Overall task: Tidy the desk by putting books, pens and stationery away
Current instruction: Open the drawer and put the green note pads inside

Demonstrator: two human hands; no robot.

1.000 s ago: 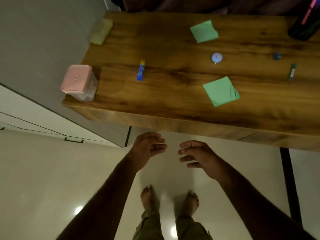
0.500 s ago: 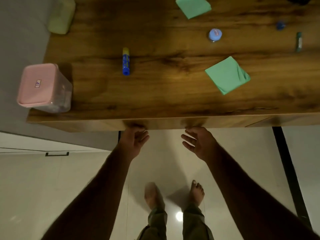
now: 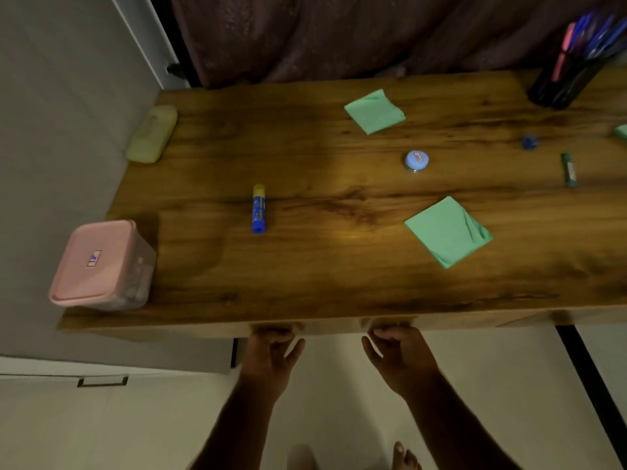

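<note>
A wooden desk (image 3: 339, 273) carries a blue glue stick with a yellow cap (image 3: 258, 208), two green folded papers (image 3: 447, 231) (image 3: 374, 111), a small round blue-lidded pot (image 3: 416, 160), a dark green marker (image 3: 568, 169) and a small blue piece (image 3: 529, 142). A black pen holder (image 3: 566, 79) full of pens stands at the far right. Both hands are at the desk's front panel (image 3: 325, 327). My left hand (image 3: 271, 357) and my right hand (image 3: 397, 357) curl their fingers against its lower edge; the fingertips are hidden in shadow.
A clear box with a pink lid (image 3: 101, 266) stands on the near left corner. A pale yellow case (image 3: 152, 134) lies at the far left edge. A grey wall runs along the left and a dark curtain (image 3: 339, 35) hangs behind. My bare feet show on the tiled floor.
Both hands rose from in front of my body to the desk's front panel and their fingers curled against it. The view tilted up and shows the desk's far side.
</note>
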